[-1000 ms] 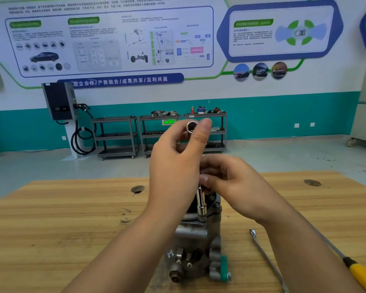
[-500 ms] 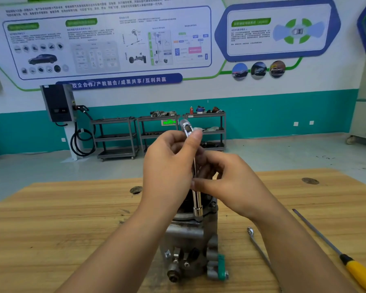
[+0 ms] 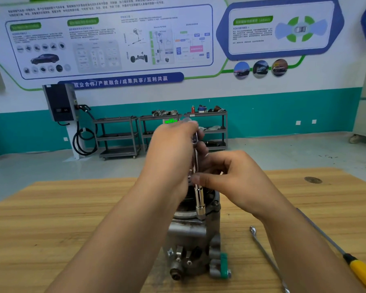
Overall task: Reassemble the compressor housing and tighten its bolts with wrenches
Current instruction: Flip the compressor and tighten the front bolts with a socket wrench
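Observation:
A grey metal compressor housing (image 3: 190, 246) stands upright on the wooden table (image 3: 51, 218), a green plug at its lower right. A slim chrome socket wrench (image 3: 199, 199) stands vertically with its socket on a bolt at the housing's top rim. My left hand (image 3: 173, 157) grips the wrench's upper end, which is blurred. My right hand (image 3: 230, 176) pinches the shaft lower down, just above the housing.
A flat chrome wrench (image 3: 264, 254) lies on the table to the right of the housing. A screwdriver with a yellow handle (image 3: 359, 271) lies further right. Grey shelf carts (image 3: 118, 136) and a wall charger (image 3: 60, 102) stand at the far wall.
My left hand has turned at the wrench's top, hiding the ring end seen before. The wrench has dropped lower and its socket now sits on the housing rim. My right hand has stayed on the shaft.

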